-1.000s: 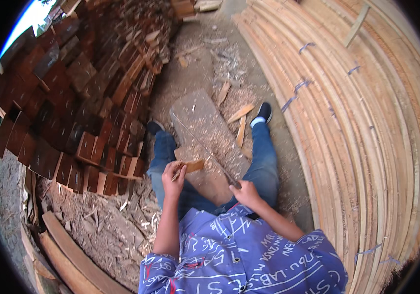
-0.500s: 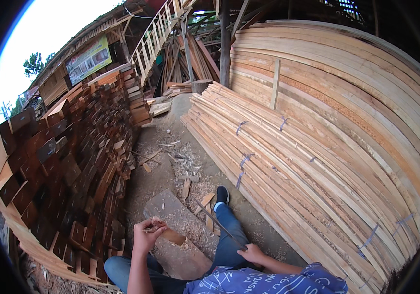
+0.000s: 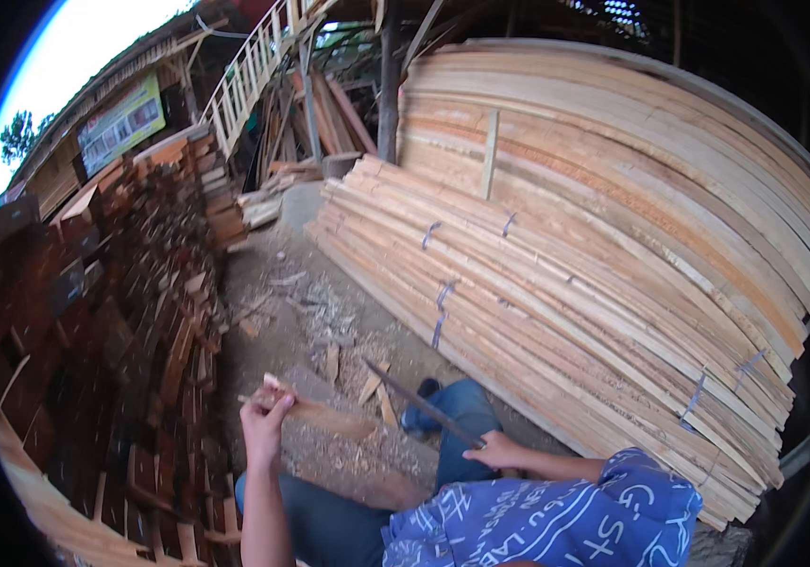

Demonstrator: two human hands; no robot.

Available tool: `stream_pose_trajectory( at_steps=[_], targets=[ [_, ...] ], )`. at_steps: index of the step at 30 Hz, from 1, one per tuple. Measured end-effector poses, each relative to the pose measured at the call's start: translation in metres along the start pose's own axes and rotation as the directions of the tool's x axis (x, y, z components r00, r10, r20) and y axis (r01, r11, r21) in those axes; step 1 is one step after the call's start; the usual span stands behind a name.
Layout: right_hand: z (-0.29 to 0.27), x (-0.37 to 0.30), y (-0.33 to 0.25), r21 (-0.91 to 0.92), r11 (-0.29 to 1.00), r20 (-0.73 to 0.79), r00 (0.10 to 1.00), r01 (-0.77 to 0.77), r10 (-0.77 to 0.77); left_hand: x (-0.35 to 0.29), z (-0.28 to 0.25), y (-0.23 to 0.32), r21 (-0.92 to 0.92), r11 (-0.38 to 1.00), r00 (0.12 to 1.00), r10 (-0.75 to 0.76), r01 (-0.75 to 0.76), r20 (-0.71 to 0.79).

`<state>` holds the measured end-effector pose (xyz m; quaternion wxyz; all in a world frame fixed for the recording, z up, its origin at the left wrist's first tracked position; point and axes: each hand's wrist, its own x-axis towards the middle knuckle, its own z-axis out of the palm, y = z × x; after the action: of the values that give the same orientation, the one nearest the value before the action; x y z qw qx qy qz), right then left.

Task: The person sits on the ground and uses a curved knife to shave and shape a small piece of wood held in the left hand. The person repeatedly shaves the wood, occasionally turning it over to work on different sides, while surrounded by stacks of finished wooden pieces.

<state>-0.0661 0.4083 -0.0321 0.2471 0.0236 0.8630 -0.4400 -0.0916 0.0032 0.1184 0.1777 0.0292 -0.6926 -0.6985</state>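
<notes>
My left hand (image 3: 263,418) is closed, its thumb and fingers pinching a small pale wood piece (image 3: 273,382). In my right hand (image 3: 490,451) is the grip of a machete (image 3: 421,404), whose long dark blade slants up and left, its tip short of the left hand. Just beyond my left hand lies a light brown wood block (image 3: 334,420), on or over a broad grey plank (image 3: 320,461) strewn with chips. How the block rests is partly hidden and blurred. The machete's handle is mostly covered by my fingers.
Dark sawn timber (image 3: 140,312) is stacked close on my left. On the right lie strips bundled with blue ties (image 3: 443,307), with tall stacked boards (image 3: 613,151) behind. Wood scraps (image 3: 376,386) and shavings litter the ground. My bent leg (image 3: 469,416) is beside the machete.
The view has turned right. My left hand has risen, still pinching the small wood piece. My right leg has drawn in and bent. The machete stays in my right hand.
</notes>
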Motion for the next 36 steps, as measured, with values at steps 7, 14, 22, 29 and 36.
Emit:
stream_pose_trajectory(
  at_steps=[7, 14, 22, 29, 36],
  targets=[
    [0.029, 0.098, -0.039, -0.125, 0.958, 0.129, 0.961, 0.26, -0.244, 0.042, -0.032, -0.05, -0.334, 0.942, 0.998, -0.03, 0.01, -0.056],
    [0.006, 0.129, -0.036, -0.123, 0.992, 0.28, 0.958, -0.024, 0.058, 0.045, -0.037, -0.077, -0.486, 0.863, 0.974, -0.205, 0.134, -0.096],
    [0.072, 0.175, -0.045, 0.081, 0.974, 0.432, 0.888, -0.21, 0.155, 0.002, -0.04, -0.12, -0.086, 0.934, 0.922, -0.356, 0.347, -0.148],
    [0.127, 0.183, -0.073, 0.144, 0.931, 0.52, 0.826, -0.335, 0.216, 0.002, -0.04, -0.178, 0.153, 0.958, 0.97, -0.24, 0.243, -0.04],
    [0.179, 0.178, -0.093, 0.126, 0.984, 0.534, 0.827, 0.125, -0.174, -0.033, -0.053, -0.197, 0.28, 0.865, 0.906, -0.421, 0.417, -0.047]
  ],
)
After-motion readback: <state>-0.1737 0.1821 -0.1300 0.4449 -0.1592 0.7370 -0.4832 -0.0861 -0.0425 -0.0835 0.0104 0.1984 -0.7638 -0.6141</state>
